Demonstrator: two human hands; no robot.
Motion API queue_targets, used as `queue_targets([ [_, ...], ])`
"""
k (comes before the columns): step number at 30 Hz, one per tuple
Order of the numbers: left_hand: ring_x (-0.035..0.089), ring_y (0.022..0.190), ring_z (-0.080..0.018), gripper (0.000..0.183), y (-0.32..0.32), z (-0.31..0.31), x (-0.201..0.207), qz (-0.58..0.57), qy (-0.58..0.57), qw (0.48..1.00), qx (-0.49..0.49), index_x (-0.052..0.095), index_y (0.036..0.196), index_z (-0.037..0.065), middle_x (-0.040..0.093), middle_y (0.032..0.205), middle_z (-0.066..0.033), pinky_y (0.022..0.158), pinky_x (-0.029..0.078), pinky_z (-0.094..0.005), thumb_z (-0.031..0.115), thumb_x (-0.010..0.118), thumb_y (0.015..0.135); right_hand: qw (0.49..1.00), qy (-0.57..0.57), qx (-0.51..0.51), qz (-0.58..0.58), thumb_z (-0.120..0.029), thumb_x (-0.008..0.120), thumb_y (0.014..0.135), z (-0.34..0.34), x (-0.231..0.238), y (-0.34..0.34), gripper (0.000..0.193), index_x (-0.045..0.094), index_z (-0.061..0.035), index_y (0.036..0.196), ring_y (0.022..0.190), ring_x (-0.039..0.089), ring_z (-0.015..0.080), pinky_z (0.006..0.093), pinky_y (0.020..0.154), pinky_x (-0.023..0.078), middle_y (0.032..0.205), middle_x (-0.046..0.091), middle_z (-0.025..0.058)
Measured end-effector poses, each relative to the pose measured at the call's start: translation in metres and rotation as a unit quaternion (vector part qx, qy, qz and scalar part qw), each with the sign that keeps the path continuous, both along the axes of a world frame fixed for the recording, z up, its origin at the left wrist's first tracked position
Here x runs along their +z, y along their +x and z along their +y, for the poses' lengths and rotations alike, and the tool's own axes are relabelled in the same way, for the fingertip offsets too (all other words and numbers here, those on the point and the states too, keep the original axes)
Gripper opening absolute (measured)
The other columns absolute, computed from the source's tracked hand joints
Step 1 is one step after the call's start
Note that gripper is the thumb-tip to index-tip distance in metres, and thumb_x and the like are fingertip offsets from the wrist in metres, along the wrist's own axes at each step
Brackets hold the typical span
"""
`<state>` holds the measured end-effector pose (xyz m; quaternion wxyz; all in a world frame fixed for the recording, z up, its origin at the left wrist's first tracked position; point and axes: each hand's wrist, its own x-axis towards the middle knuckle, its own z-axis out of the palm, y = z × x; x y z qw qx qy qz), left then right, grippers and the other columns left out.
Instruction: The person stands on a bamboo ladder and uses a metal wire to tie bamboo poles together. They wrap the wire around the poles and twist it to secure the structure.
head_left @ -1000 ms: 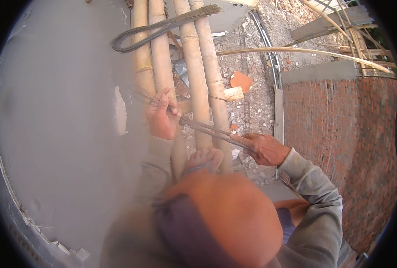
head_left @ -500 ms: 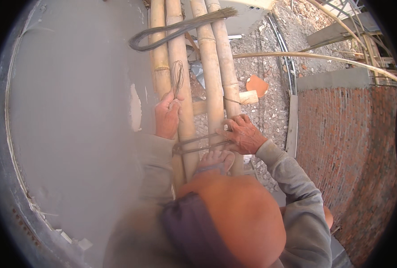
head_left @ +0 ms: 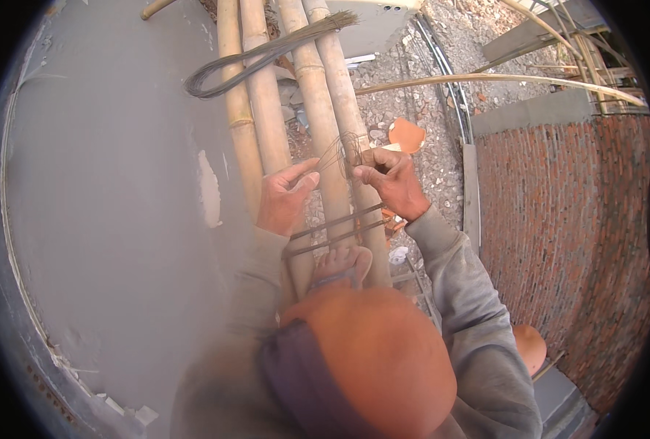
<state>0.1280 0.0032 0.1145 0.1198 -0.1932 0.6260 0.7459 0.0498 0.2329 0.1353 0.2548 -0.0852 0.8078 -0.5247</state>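
In front of me, thin tie wires are looped and fanned out between my two hands. My left hand pinches their ends between thumb and forefinger. On the other side, my right hand grips the bunched part with thumb and fingers. Below both hands, a narrow rectangular loop of dark steel rod lies across the bamboo poles. My bare foot rests on the poles, close behind that loop. A longer bent bundle of grey wire lies across the poles farther away.
A smooth grey plastered surface fills the left side. Rubble-strewn ground shows beyond the poles, with an orange broken piece on it. A brick wall stands at right. A long thin pole crosses the far right.
My right hand has left the steel loop and come up to the tie wires. The wires have moved right and spread between both hands. The view has shifted slightly.
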Motion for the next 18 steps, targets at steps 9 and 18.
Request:
queue_targets([
  [9,0.046,0.056,-0.0039,0.026,0.001,-0.038,-0.005,-0.053,0.116,0.991,0.029,0.072,0.111,-0.002,0.056,0.066,0.0030,0.052,0.038,-0.0232,0.019,0.073,0.096,0.984,-0.176,-0.032,-0.017,-0.016,0.073,0.092,0.015,0.027,-0.006,0.020,0.070,-0.0009,0.105,0.096,0.066,0.0197,0.0382,0.083,0.055,0.099,0.070,0.0058],
  [18,0.033,0.048,-0.0017,0.026,0.019,0.036,-0.005,-0.127,0.278,0.947,0.100,0.068,0.117,0.002,0.043,0.064,0.0082,0.042,0.026,-0.0217,0.019,0.071,0.098,0.924,-0.264,-0.231,-0.154,-0.009,0.068,0.096,0.005,0.002,0.002,0.014,0.069,-0.0036,0.108,0.089,0.067,0.0212,0.0406,0.078,0.059,0.101,0.070,0.0055],
])
